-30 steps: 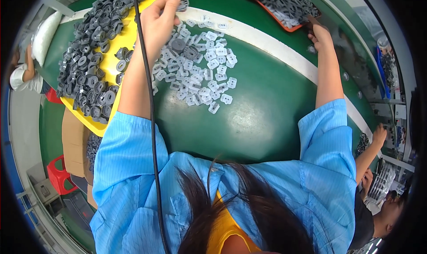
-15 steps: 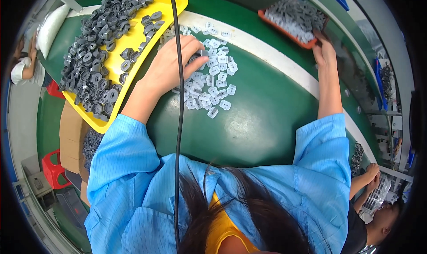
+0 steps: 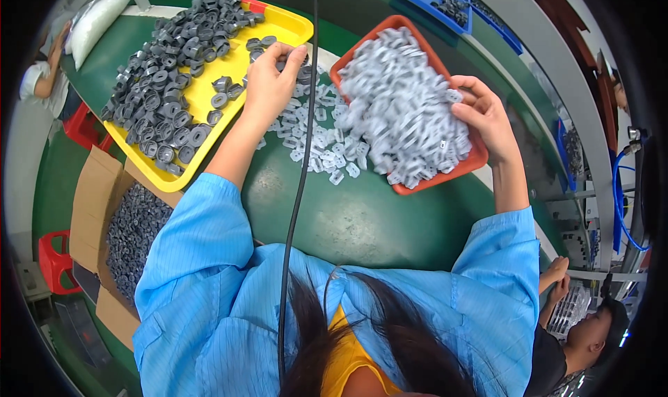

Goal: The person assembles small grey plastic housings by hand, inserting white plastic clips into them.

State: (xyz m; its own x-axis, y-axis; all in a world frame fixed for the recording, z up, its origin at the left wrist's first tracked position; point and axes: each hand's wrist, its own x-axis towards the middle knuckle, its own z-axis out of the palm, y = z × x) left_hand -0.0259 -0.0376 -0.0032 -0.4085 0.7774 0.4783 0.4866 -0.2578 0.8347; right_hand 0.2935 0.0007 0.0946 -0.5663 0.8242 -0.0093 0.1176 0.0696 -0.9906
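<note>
My left hand (image 3: 273, 80) is closed over the right edge of a yellow tray (image 3: 301, 27). Dark grey plastic parts (image 3: 304, 75) show at its fingers, partly hidden by the thumb. Ring-shaped grey parts (image 3: 163, 84) are heaped in that tray. An orange-red tray (image 3: 475, 162), piled with small translucent plastic parts (image 3: 403, 112), lies at the right. Over its right rim, my right hand (image 3: 487, 115) pinches one translucent part (image 3: 454, 96) between thumb and fingers. Loose translucent pieces (image 3: 323, 153) are spread on the green table (image 3: 348, 219) between the two trays.
A black cable (image 3: 299, 188) hangs down through the view. At lower left stands an open cardboard box (image 3: 94, 209) of small grey parts, near a red stool (image 3: 56, 261). Blue trays (image 3: 435, 4) sit beyond the table. Other people work at far left and lower right.
The orange-red tray has come nearer and leftward, beside the loose translucent pieces. My right hand has shifted from its corner to over its right rim. My left hand has moved up toward the yellow tray.
</note>
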